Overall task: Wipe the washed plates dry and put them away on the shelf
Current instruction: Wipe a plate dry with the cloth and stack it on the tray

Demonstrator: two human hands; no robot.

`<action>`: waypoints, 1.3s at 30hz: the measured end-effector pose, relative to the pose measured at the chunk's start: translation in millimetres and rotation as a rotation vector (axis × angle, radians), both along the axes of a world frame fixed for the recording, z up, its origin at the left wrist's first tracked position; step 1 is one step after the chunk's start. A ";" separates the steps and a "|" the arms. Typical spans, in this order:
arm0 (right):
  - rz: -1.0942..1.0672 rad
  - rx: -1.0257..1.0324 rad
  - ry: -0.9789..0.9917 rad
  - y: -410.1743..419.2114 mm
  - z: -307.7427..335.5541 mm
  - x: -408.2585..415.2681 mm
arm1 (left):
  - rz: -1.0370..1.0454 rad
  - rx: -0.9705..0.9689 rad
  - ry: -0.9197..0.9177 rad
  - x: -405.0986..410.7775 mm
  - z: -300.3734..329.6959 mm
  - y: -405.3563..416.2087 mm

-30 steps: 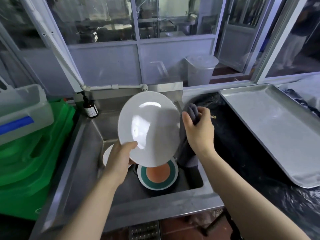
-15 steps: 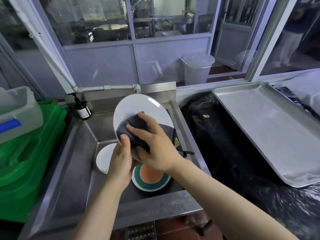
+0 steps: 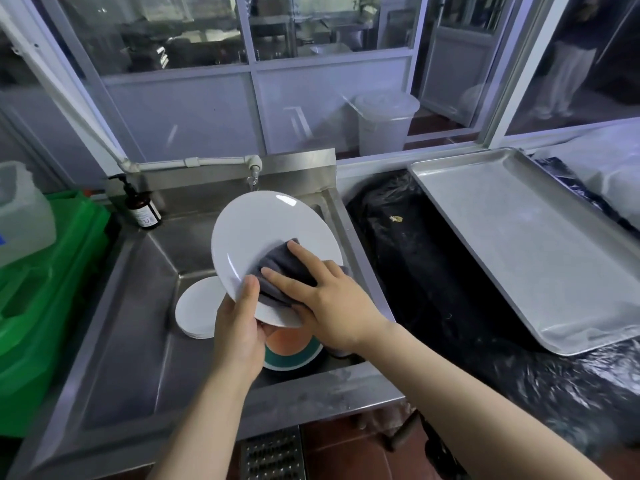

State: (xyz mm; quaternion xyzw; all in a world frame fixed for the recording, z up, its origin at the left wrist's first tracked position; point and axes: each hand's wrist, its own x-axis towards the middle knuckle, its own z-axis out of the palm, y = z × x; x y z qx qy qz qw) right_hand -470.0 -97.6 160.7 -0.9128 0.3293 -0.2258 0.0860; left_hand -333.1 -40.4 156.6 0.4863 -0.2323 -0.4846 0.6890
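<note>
My left hand [image 3: 239, 327] grips the lower rim of a white plate [image 3: 263, 230], thumb on its face, and holds it tilted above the steel sink [image 3: 138, 306]. My right hand [image 3: 325, 299] presses a dark grey cloth [image 3: 280, 268] flat against the lower part of the plate's face with straight fingers. Below, in the sink basin, lies a small stack of white plates [image 3: 197, 310] and a plate with a green ring and orange centre [image 3: 294, 351], partly hidden by my hands.
A brown soap bottle [image 3: 142, 209] stands at the sink's back left. Green crates [image 3: 38, 289] sit to the left. On the right, black plastic sheeting [image 3: 433, 271] covers the counter, with a large metal tray [image 3: 540, 244] on it. A tap [image 3: 254, 168] hangs above the sink.
The cloth, first held beside the plate's right edge, came onto its face. In the last half second my right hand slid it from the plate's middle down to the lower right.
</note>
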 end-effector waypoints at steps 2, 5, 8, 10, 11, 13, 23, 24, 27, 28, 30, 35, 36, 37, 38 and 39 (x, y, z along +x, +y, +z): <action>0.002 -0.027 -0.009 -2.8 -9.1 -8.9 | 0.034 0.012 0.041 -1.4 -5.2 -0.6; -0.036 -0.008 0.011 -6.6 -27.8 -27.9 | 0.060 0.038 0.052 3.5 -16.2 -0.7; -0.129 0.108 0.081 -9.6 -50.5 -43.8 | 0.080 0.070 -0.023 12.5 -27.1 1.6; -0.209 0.164 0.147 -8.1 -67.4 -50.5 | 0.091 0.097 -0.099 17.3 -35.4 2.7; -0.252 0.180 0.173 -6.1 -76.4 -53.1 | 0.095 0.112 -0.128 19.6 -39.1 3.5; -0.343 0.193 0.219 -1.9 -93.5 -58.6 | 0.083 0.137 -0.152 24.1 -44.7 6.1; -0.481 0.507 0.473 28.5 -155.1 -76.6 | -0.072 0.198 -0.084 58.0 -48.5 15.8; -0.488 0.492 0.485 29.5 -153.7 -73.8 | -0.087 0.204 -0.073 61.7 -49.3 16.8; -0.592 0.368 0.367 29.6 -139.1 -62.6 | -0.146 0.211 -0.069 69.6 -52.0 16.8; -0.623 0.372 0.248 28.6 -131.8 -58.5 | -0.166 0.211 -0.064 71.0 -53.0 16.0; -0.663 0.564 -0.103 27.0 -113.9 -48.2 | -0.207 0.209 -0.049 72.7 -54.6 13.2; -0.590 1.311 -1.017 28.0 -78.5 -27.9 | -0.342 0.215 0.003 73.3 -52.1 5.2; -0.547 1.367 -1.080 28.9 -76.6 -27.7 | -0.368 0.212 0.001 73.3 -50.9 4.2; -0.502 1.399 -1.118 29.9 -76.3 -28.4 | -0.392 0.206 0.000 73.6 -49.6 2.9; -0.466 1.418 -1.144 30.4 -77.3 -29.2 | -0.412 0.200 0.002 74.3 -48.6 1.5; -0.445 1.427 -1.164 30.2 -79.1 -29.8 | -0.427 0.200 0.001 75.6 -48.8 -0.2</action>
